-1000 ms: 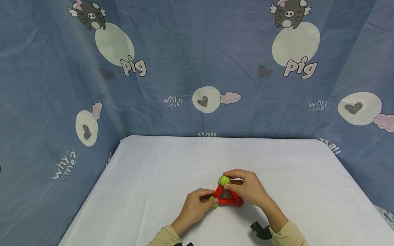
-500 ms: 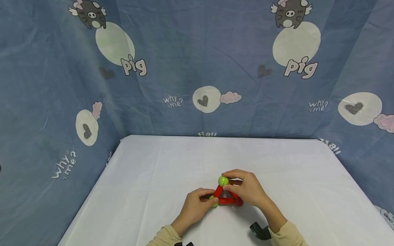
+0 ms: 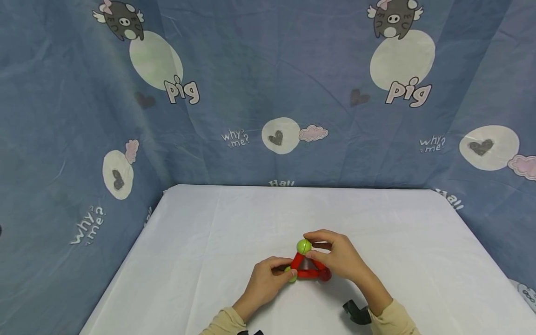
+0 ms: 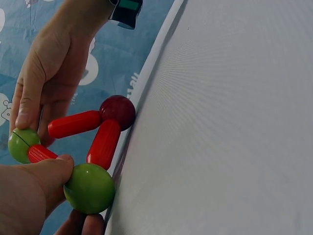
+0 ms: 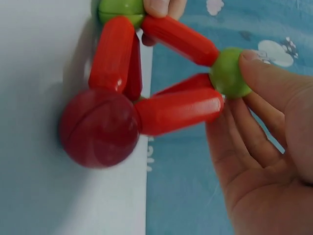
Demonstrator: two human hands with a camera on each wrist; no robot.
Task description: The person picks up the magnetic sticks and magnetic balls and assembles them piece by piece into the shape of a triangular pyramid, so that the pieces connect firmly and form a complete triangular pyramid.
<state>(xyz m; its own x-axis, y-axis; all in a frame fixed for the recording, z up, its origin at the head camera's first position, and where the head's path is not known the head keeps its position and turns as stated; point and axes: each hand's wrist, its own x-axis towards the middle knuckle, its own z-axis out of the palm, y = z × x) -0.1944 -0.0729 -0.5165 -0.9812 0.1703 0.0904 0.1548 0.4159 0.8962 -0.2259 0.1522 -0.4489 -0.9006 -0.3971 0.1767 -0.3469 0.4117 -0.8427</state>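
Observation:
A triangular toy frame of red rods [image 3: 307, 274] and balls, like a magnetic building set, stands over the white table between both hands. My left hand [image 3: 264, 280] pinches the lower-left green ball [image 4: 89, 188] between thumb and fingers. Thumb and fingertips of my right hand [image 3: 341, 257] hold the top green ball [image 5: 230, 72]. At the lower right corner a dark red ball [image 5: 99, 128] joins two rods. One of these rods [image 4: 74, 124] ends a little short of the top ball in the left wrist view. More red rod shows behind in the right wrist view.
White cloth covers the table [image 3: 217, 232]. A blue printed curtain [image 3: 234, 93] hangs behind it and to the sides. A black strap piece [image 3: 357, 312] sits by the right sleeve [image 3: 393, 318].
The right hand and the top green ball shift very slightly back and forth. Left hand and lower ball stay in place, and both grips remain the same.

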